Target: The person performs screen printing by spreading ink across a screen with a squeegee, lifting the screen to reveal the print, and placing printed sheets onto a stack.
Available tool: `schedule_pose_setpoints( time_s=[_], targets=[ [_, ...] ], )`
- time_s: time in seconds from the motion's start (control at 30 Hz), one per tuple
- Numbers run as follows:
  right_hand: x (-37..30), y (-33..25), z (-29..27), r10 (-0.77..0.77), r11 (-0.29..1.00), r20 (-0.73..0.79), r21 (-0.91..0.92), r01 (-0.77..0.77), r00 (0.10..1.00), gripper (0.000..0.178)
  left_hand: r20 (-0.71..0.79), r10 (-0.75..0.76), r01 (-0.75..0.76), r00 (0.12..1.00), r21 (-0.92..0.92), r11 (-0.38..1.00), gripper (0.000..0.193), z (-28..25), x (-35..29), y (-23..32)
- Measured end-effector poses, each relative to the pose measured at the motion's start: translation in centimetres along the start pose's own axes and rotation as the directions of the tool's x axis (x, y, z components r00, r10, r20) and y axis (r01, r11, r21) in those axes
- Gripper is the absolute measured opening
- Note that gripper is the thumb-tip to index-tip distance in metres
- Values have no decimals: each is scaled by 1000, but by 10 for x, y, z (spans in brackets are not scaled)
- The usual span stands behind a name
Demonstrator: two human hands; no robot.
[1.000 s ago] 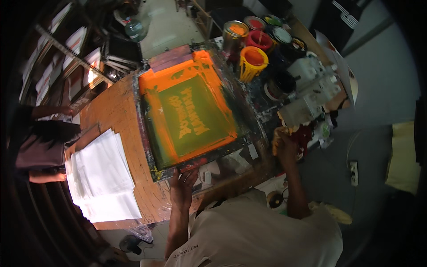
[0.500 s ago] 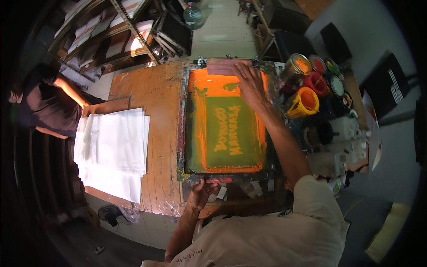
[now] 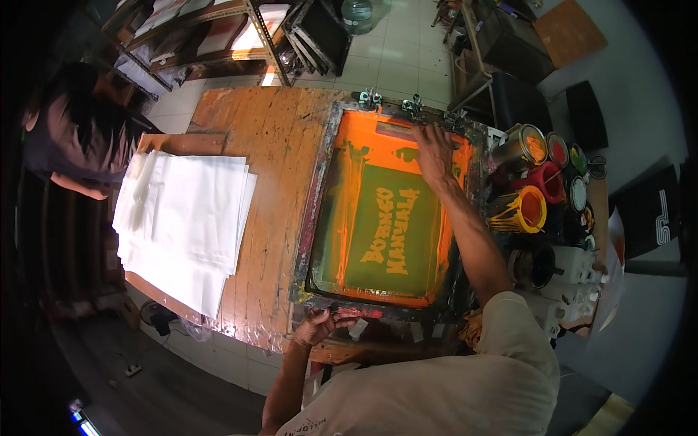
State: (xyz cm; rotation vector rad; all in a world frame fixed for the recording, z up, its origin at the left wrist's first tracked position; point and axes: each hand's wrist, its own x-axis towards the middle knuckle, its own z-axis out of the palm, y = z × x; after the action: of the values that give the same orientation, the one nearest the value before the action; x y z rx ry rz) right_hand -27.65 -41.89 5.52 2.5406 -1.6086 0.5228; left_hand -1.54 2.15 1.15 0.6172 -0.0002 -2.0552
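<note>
A screen-printing frame [image 3: 315,218] with dark, paint-stained edges lies on the wooden table. Its mesh [image 3: 356,269] is olive green with pale lettering, and orange ink [image 3: 354,134] spreads over the far end and down both sides. At that far end, my right hand [image 3: 435,151] has its fingers over a squeegee [image 3: 396,131] with a wooden handle, partly hidden by the hand. My left hand [image 3: 320,327] grips the frame's near edge, some fingers stretched along it.
A stack of white sheets [image 3: 182,225] lies left on the table [image 3: 269,160]. Metal clamps [image 3: 412,105] hold the frame's far edge. Open ink tubs [image 3: 533,207] and white bottles [image 3: 578,265] crowd the right. Another person [image 3: 80,131] stands at the left beside shelves [image 3: 254,29].
The squeegee has come from the frame's far edge down into the orange ink, with my right hand on it. My left fingers have stretched out more. The whole view has shifted and tilted.
</note>
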Motion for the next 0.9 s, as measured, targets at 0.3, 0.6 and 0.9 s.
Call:
schedule_pose_setpoints(
  time_s=[0.3,0.6,0.9],
  targets=[
    [17,-26,0,-63,998,-56,-8,63,996,41,55,1,-3,999,37,999,22,-3,1,1],
    [6,-17,-12,-31,999,70,14,30,997,45,32,-14,12,999,56,998,19,2,0,2],
    [-17,-8,-33,-30,997,-58,66,34,998,47,70,-12,8,997,55,998,18,8,1,8]
  ],
)
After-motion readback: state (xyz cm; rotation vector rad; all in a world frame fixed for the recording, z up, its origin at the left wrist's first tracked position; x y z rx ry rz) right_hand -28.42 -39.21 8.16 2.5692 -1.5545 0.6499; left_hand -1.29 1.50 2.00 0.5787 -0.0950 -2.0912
